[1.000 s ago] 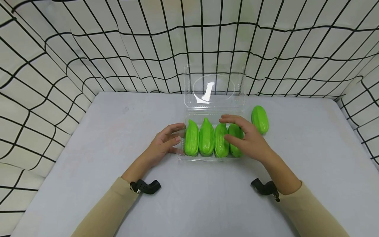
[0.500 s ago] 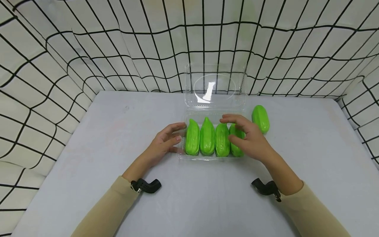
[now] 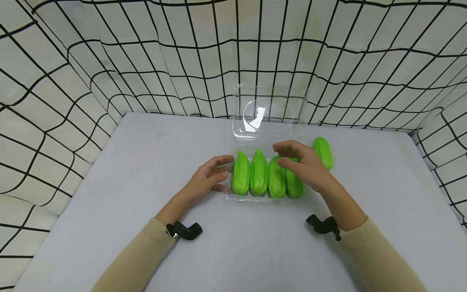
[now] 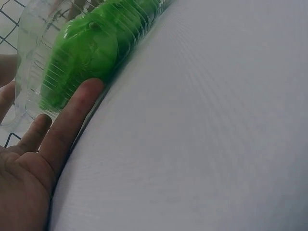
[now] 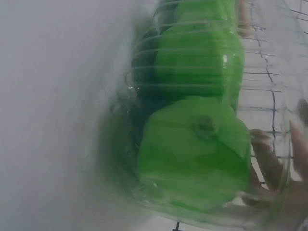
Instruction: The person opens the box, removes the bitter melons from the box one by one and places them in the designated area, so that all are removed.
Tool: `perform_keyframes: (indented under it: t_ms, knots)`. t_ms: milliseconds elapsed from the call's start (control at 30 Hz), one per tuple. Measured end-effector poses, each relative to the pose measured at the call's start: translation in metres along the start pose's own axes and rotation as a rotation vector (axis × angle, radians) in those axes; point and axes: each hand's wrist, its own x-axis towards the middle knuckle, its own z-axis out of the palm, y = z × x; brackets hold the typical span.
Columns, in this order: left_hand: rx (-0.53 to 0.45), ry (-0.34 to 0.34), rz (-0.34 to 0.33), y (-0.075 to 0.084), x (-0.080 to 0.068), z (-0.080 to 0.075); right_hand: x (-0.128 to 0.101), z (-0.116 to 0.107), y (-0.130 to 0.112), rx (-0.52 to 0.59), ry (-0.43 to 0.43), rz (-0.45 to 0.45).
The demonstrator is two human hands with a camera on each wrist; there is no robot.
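Several bright green, ridged, cucumber-like vegetables lie side by side in a clear plastic clamshell box, narrow ends toward the back. Its hinged lid stands raised behind them. My left hand rests at the box's left side with fingers spread; in the left wrist view a fingertip lies along the clear wall. Above the rightmost vegetable is my right hand, fingers loosely bent, hiding that vegetable's far end. The right wrist view shows this row through the box's ribbed side.
Another green vegetable lies loose on the white table, just right of the box behind my right hand. A black wire grid over white sheeting rises at the back and both sides. Each wrist wears a black strap mount.
My right hand has drawn slightly up and away from the row, baring more of the rightmost vegetable. My left hand keeps its place at the box. The head view has shifted a little.
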Motion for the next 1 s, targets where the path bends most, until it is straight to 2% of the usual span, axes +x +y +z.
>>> perform_keyframes:
  t_ms: [267, 367, 500, 633, 733, 1000]
  knots:
    - [0.012, 0.019, 0.008, -0.004, 0.001, -0.001, 0.011, 0.005, 0.005, -0.071, -0.029, 0.034]
    - [0.012, 0.027, 0.006, -0.005, 0.0, -0.002, 0.011, 0.007, 0.006, -0.082, 0.029, 0.016]
    - [0.015, 0.025, 0.003, -0.005, 0.0, -0.001, 0.004, 0.005, 0.01, -0.068, 0.151, -0.006]
    - [0.016, 0.024, 0.004, -0.004, 0.001, 0.002, -0.003, 0.001, 0.013, -0.038, 0.25, -0.009]
    - [0.018, 0.026, 0.001, -0.004, 0.001, 0.002, -0.004, -0.003, 0.015, 0.016, 0.286, -0.006]
    - [0.008, 0.029, -0.002, -0.004, 0.001, 0.002, -0.011, -0.018, 0.019, 0.19, 0.254, 0.004]
